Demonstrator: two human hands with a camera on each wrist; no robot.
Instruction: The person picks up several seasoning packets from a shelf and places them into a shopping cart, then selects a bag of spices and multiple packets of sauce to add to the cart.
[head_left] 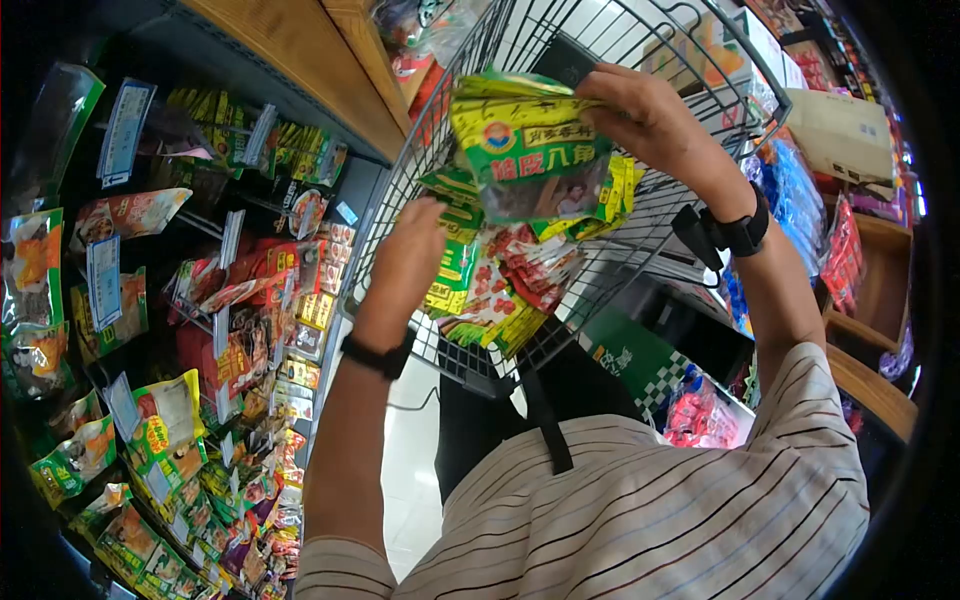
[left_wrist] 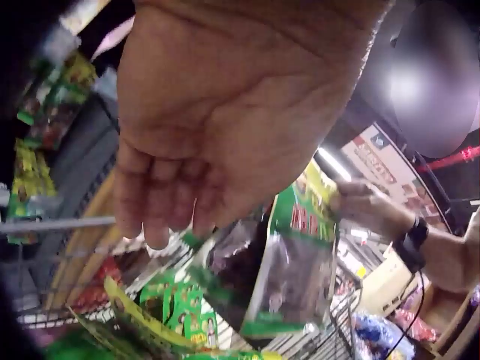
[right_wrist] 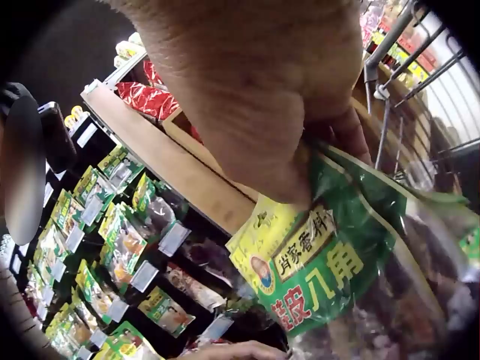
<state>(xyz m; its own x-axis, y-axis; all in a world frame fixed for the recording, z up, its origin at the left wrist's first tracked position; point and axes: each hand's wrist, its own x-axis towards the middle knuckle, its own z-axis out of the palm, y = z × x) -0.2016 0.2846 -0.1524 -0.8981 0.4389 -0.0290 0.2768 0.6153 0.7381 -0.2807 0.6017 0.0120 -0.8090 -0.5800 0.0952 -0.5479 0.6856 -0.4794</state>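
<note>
My right hand [head_left: 650, 115] pinches the yellow top edges of a bunch of green-and-yellow spice packets [head_left: 530, 150], held upright over the wire cart [head_left: 690, 215]. In the right wrist view, the fingers of the right hand [right_wrist: 262, 112] grip the front packet [right_wrist: 322, 262] near its top, with more layers behind. Left of the bunch is my left hand [head_left: 405, 260], close to other green packets [head_left: 450, 205] in the cart. The left wrist view shows the left hand [left_wrist: 225, 105] with an empty palm and loosely bent fingers; its thumb is hidden. Red-and-white packets [head_left: 535, 265] lie below the bunch.
Hanging packets with price tags [head_left: 125, 130] fill the rack on the left. A wooden shelf edge [head_left: 300, 60] runs along the cart's upper left side. At the right are a cardboard box [head_left: 840, 135], blue and red bagged goods, and a wooden shelf [head_left: 870, 390].
</note>
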